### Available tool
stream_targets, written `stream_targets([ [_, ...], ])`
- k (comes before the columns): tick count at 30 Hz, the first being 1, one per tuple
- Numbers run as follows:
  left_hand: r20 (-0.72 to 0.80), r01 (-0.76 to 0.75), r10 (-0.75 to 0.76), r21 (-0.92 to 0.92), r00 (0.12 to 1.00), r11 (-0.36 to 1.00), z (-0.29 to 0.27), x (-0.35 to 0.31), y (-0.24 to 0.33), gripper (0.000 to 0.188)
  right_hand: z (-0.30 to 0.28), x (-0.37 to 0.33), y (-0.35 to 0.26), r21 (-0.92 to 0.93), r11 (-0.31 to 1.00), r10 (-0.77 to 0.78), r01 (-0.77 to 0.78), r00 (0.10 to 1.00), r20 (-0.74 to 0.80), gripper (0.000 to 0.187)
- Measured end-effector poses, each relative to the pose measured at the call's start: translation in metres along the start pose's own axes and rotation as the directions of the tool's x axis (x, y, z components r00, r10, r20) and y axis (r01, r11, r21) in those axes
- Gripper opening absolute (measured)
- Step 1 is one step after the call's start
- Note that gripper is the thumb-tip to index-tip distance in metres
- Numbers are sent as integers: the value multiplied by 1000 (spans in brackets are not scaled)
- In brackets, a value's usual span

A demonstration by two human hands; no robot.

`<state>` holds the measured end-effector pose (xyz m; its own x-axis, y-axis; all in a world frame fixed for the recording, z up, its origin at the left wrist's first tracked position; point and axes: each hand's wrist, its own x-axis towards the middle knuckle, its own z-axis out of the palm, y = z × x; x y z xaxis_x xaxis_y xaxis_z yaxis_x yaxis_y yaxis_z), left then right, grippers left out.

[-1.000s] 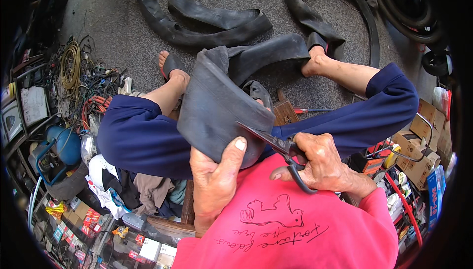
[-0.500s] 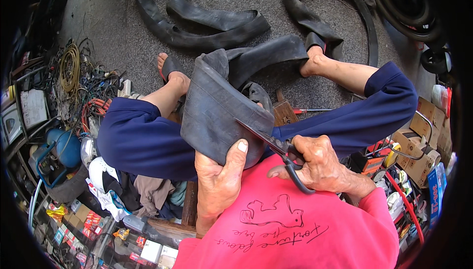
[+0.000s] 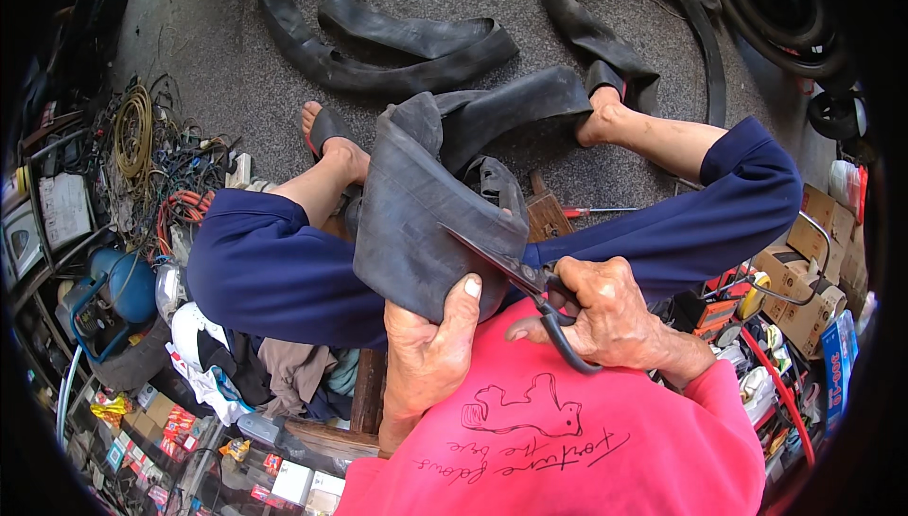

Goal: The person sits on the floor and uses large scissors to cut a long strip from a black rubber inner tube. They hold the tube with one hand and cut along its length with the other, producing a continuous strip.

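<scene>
A wide piece of black rubber inner tube [image 3: 416, 218] lies across my lap, its far part running on toward my foot on the right. My left hand [image 3: 430, 350] grips its near edge, thumb on top and fingers hidden underneath. In my right hand [image 3: 605, 313] is a pair of black-handled scissors [image 3: 515, 270], with my fingers and thumb around the handles. One blade lies over the top face of the rubber, pointing away to the left; the other blade is hidden beneath it.
More cut rubber tubes [image 3: 407, 71] lie on the grey floor ahead. A wooden block [image 3: 547, 216] and a red-handled tool [image 3: 591, 211] are between my legs. Tangled cables [image 3: 137, 138] and a blue tank [image 3: 123, 284] stand left; cardboard boxes [image 3: 804, 298] are on the right.
My left hand and the near part of the rubber have shifted slightly right. The scissors' visible blade reaches a little farther left over the rubber, and the right hand has moved slightly left.
</scene>
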<state>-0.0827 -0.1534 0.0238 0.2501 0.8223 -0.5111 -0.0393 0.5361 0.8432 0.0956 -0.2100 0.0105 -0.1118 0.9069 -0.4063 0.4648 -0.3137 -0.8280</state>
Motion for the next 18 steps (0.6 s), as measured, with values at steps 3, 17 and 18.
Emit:
stream_targets([
  [3, 19, 80, -78, -108, 997, 991, 4, 0, 8, 62, 0, 0, 5, 21, 997, -71, 72, 996, -46, 63],
  [17, 78, 122, -93, -586, 993, 801, 2, 40, 15, 47, -12, -12, 15, -20, 1000, -17, 16, 1000, -26, 62],
  [18, 72, 88, -58, -549, 996, 831, 3, 39, 15, 46, -12, -12, 16, -36, 999, -24, 22, 999, -33, 62],
])
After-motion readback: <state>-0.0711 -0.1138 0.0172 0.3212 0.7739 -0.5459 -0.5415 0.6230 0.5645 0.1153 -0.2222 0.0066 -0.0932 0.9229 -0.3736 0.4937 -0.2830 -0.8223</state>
